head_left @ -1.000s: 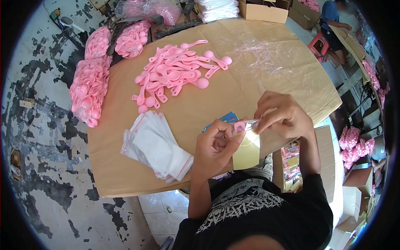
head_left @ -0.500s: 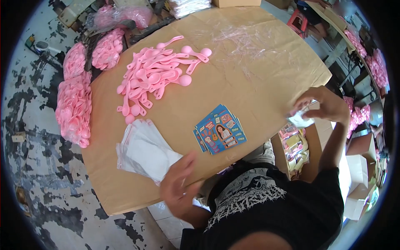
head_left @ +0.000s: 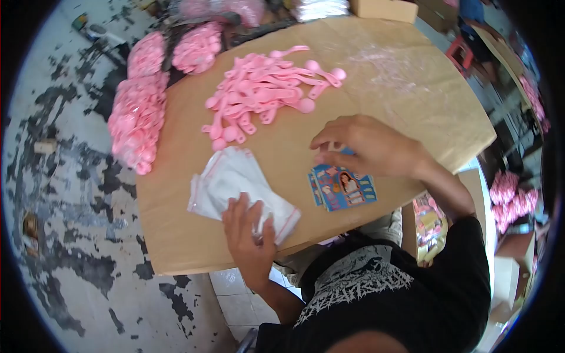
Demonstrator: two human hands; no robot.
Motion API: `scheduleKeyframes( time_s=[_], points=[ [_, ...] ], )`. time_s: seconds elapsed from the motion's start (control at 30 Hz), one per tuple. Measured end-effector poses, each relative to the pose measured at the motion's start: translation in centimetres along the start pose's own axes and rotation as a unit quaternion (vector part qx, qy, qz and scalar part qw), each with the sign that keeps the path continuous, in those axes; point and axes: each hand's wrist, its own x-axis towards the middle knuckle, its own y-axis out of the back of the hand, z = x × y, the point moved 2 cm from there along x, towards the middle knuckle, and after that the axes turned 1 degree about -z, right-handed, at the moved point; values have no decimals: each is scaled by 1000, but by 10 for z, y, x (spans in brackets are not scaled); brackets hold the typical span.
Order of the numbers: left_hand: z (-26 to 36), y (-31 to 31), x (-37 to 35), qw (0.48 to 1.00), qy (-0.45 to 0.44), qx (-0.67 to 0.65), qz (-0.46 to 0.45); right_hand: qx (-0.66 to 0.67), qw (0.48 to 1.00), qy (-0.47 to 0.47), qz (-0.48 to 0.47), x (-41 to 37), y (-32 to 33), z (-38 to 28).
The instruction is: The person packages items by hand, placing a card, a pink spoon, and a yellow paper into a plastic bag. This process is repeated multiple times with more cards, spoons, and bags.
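Observation:
My left hand (head_left: 250, 235) lies with fingers spread on the near edge of a stack of clear plastic bags (head_left: 235, 182). My right hand (head_left: 368, 144) hovers over a small pile of blue printed cards (head_left: 347, 191), its thumb and fingers apart and curved, with nothing visible between them. It hides the upper part of the cards. Beyond both hands, a heap of pink plastic scoops (head_left: 259, 88) spreads over the brown paper-covered table (head_left: 412, 135).
An open carton (head_left: 409, 226) of filled packets stands below the table's right edge. Bulk bags of pink scoops (head_left: 138, 120) lie along the left edge. Crumpled clear film (head_left: 391, 65) lies at the far right. Another person (head_left: 474, 41) is at the upper right.
My right hand has moved left from the carton to above the cards, and the clear packet is gone from it. My left hand has come down onto the bags. The view has shifted.

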Motion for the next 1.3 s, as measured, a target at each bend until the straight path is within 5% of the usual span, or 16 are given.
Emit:
scheduleKeyframes(
  time_s=[0.17,0.47,0.67,0.9,0.93,1.0,1.07,1.17,1.23,1.3],
  points=[
    [1,3,3,1000,2,8,-15,-43,995,26,-81,57,-58,-8],
    [-6,4,-2,997,29,-46,61,141,971,-3,-194,75,-82,-2],
    [-5,3,-3,997,34,-27,58,79,992,54,-83,71,-68,5],
    [20,18,10,998,-2,-52,21,256,966,23,-18,43,-16,-11],
    [33,15,12,971,79,-224,15,274,961,22,-28,35,-14,-17],
    [65,-6,12,812,233,-536,8,271,961,5,-58,18,-8,-27],
    [61,-29,15,828,213,-519,-1,222,970,-20,-94,6,2,-34],
    [61,-47,31,785,199,-585,34,83,994,66,25,-10,7,3],
    [68,-46,41,742,171,-647,32,-28,997,70,-4,-24,-4,35],
    [71,-46,44,769,210,-601,62,-33,998,16,-41,-27,-5,44]
  ],
)
